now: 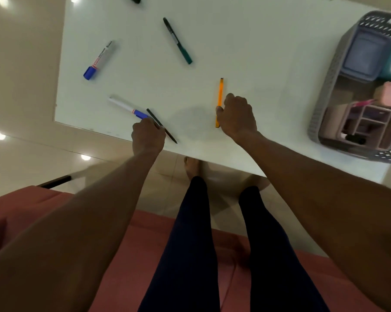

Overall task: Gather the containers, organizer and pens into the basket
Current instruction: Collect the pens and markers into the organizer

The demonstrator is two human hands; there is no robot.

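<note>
On white table (246,52), orange pen (220,95) is pinched by R hand (236,117); blue-capped marker (128,108) & thin black pen (161,126) are gripped by L hand (148,137).

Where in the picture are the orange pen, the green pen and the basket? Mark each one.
orange pen (220,93): head view, on the upper barrel above the right hand.
green pen (177,41): head view, mid-barrel.
basket (327,86): head view, on its perforated left wall.
</note>
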